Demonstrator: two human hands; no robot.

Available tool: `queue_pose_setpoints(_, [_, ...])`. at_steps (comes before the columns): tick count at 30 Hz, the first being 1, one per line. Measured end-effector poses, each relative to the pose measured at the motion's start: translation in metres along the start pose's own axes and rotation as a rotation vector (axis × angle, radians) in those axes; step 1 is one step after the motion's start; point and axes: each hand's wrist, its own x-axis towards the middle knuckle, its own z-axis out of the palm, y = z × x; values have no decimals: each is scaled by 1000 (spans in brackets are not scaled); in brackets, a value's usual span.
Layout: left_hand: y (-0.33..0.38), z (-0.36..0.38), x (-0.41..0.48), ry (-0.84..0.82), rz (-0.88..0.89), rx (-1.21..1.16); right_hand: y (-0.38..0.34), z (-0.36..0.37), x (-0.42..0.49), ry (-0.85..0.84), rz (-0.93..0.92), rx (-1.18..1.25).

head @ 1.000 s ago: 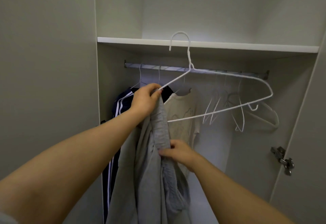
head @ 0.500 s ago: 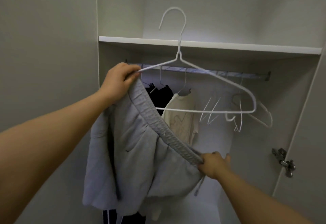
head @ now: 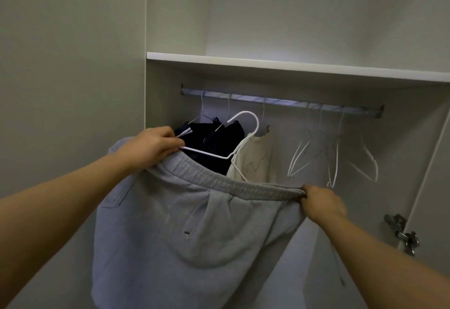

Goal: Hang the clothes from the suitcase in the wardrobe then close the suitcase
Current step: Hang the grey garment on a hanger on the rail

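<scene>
Grey sweatpants (head: 194, 230) hang spread between my hands in front of the open wardrobe. My left hand (head: 151, 146) grips one end of the elastic waistband together with one end of a white wire hanger (head: 243, 123). The hanger lies tilted, its far part dropped behind the waistband, its hook below the rail (head: 280, 101). My right hand (head: 321, 201) pinches the other end of the waistband, stretching it taut. The suitcase is out of view.
On the rail hang a dark garment (head: 219, 145) and a cream top (head: 255, 162) at left, and several bare white hangers (head: 333, 160) at right. A white shelf (head: 292, 65) sits above. A door hinge (head: 401, 233) juts out at lower right.
The waistband has been pulled wide and level, my right hand moving right and up. The hanger has dropped from above the shelf line down into the waistband opening.
</scene>
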Motion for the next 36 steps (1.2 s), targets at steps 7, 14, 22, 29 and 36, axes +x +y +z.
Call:
queue_pose_setpoints(7, [39,27,11,-73,-498,-91,-30,-3,1,124,-100,526])
queue_pose_setpoints(14, [62,39,30,52,-656,-394,-44,1,-8,-18,-296,669])
queue_pose_setpoints(22, [58,30,31,139,-573,-497,-30,-17,-11,364,-107,1224])
queue_pose_setpoints(29, [48,22,27,89,-562,-593,-18,-26,6,236,191,1016])
queue_pose_setpoints(36, [44,26,18,-43,-613,-762,-18,-20,7,12,16,286])
